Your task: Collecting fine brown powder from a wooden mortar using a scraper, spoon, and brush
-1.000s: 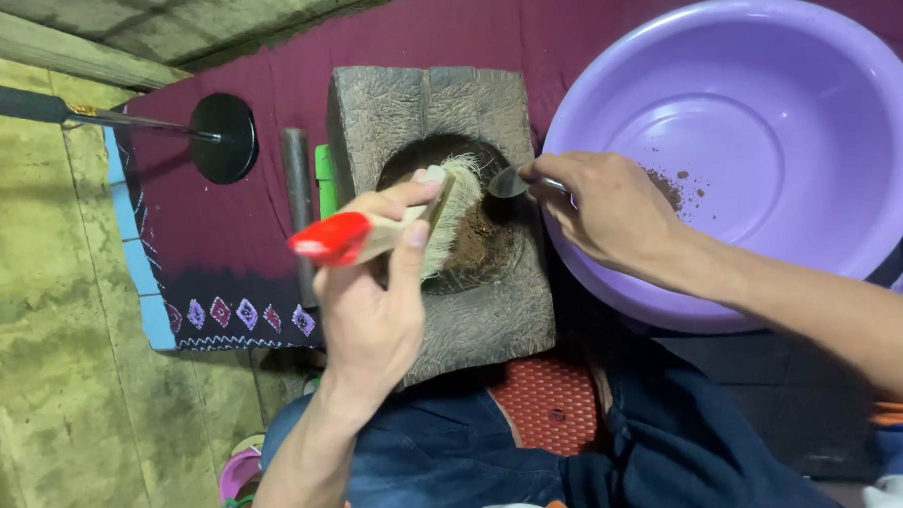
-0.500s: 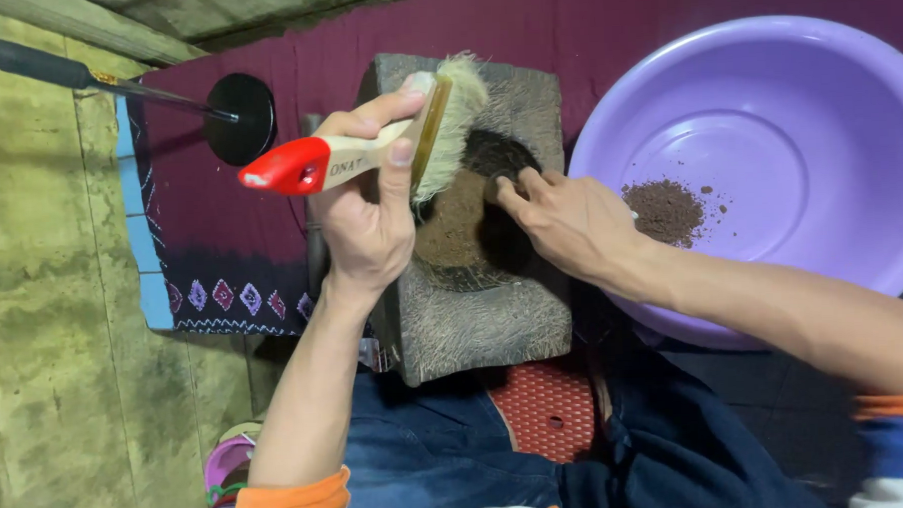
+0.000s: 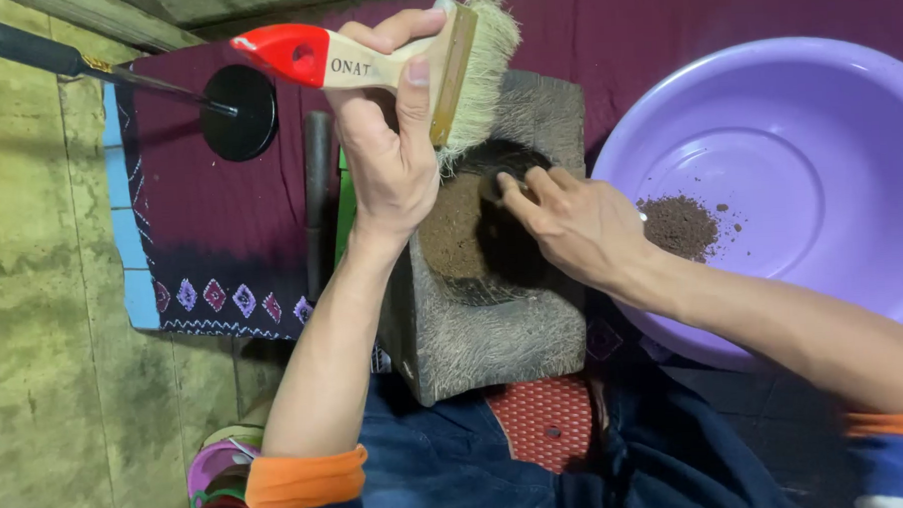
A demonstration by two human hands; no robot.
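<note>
Maroon patterned cloth [image 3: 200,223] on floor. Left hand [image 3: 392,136] clamped on red-handled flat brush [image 3: 445,59], bristles over stone mortar [image 3: 493,283]. Right hand [image 3: 571,225] fingers curled in mortar hollow on brown powder [image 3: 455,224]; grip unclear. Purple basin [image 3: 767,123] just right.

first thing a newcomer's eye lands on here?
Probably the wide paintbrush with its red-tipped wooden handle, raised by the left hand over the stone mortar at centre. Next, the big purple basin at right, with a small heap of brown powder inside. The right hand reaches into the mortar's dark hollow.
</note>
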